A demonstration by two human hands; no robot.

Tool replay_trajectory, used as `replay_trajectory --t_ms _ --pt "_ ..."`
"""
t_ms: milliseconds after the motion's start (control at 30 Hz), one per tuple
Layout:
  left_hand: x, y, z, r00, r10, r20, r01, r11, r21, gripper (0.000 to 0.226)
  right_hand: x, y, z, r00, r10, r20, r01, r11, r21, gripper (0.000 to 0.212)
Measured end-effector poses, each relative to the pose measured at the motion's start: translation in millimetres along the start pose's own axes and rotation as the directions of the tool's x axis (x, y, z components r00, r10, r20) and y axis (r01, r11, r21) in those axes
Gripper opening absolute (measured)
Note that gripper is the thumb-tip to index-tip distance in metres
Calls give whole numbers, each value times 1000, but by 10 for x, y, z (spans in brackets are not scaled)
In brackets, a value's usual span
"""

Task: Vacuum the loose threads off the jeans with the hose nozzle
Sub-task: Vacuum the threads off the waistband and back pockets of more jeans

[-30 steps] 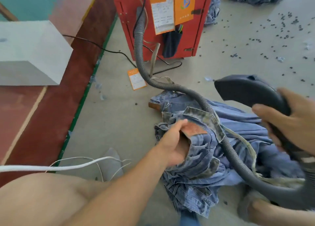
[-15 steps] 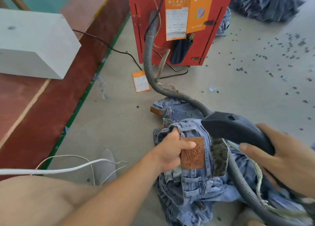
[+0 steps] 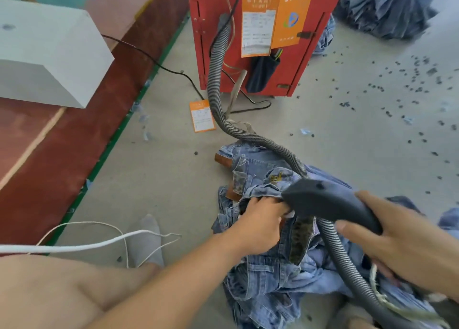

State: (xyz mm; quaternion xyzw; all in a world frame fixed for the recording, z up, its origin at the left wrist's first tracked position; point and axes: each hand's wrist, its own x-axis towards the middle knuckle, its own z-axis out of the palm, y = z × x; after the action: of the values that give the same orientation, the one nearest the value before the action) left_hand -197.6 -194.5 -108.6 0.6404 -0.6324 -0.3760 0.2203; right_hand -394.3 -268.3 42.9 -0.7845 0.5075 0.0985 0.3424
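A crumpled pair of blue jeans (image 3: 268, 279) lies on the grey floor in front of me. My left hand (image 3: 260, 224) grips the bunched denim near the waistband. My right hand (image 3: 407, 246) holds the dark grey nozzle (image 3: 323, 202), whose front end sits against the jeans just beside my left fingers. The ribbed grey hose (image 3: 216, 80) runs from the red machine (image 3: 248, 38), curves over the jeans and passes under the nozzle toward the lower right.
A white block (image 3: 49, 55) sits on the red-brown platform at left. An orange tag (image 3: 201, 116) and black cables lie near the machine. Dark scraps dot the floor at right. More denim (image 3: 387, 8) is piled at top right. A white cord (image 3: 74, 246) crosses my knee.
My right hand has brought the nozzle down and left onto the jeans. My left hand has shifted its grip, and the brown leather patch it showed is now covered.
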Motion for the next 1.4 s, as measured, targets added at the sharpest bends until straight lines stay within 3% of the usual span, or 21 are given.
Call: replay_trajectory --t_ms 100,233,333,433,600,800,867,1000,1200,1400 --pt "-41 -39 33 999 40 -33 -31 972 232 61 143 -73 145 1000 -15 7 16 995 -100 21" --pt "-57 -48 41 989 142 -24 -127 940 317 63 192 -23 67 981 -1 -193 -11 998 -57 26" --pt "-45 -16 41 990 141 -23 -127 940 316 65 46 -35 -33 997 -12 -81 10 1000 -18 19" --pt "-51 33 9 990 139 16 -136 928 346 45 102 -106 86 1000 -12 17 15 987 -158 20" --pt "-113 57 21 980 188 58 -191 841 506 39 254 -101 67 975 -31 -221 -7 986 -167 25" --pt "-114 133 73 972 207 113 -232 759 608 26 195 -156 94 999 -44 -27 30 919 -393 26" --pt "-116 116 89 971 197 137 -238 724 648 31 319 -196 208 998 -54 -36 36 924 -380 25" --pt "-121 98 63 967 206 153 -253 679 689 31 335 -127 50 976 -41 -216 -17 966 -259 28" --pt "-134 100 108 964 225 139 -259 700 666 22 221 -80 67 999 -15 30 24 951 -308 21" --pt "-132 76 95 958 222 181 -283 632 722 34 366 -78 46 979 -16 -205 -24 981 -194 28"
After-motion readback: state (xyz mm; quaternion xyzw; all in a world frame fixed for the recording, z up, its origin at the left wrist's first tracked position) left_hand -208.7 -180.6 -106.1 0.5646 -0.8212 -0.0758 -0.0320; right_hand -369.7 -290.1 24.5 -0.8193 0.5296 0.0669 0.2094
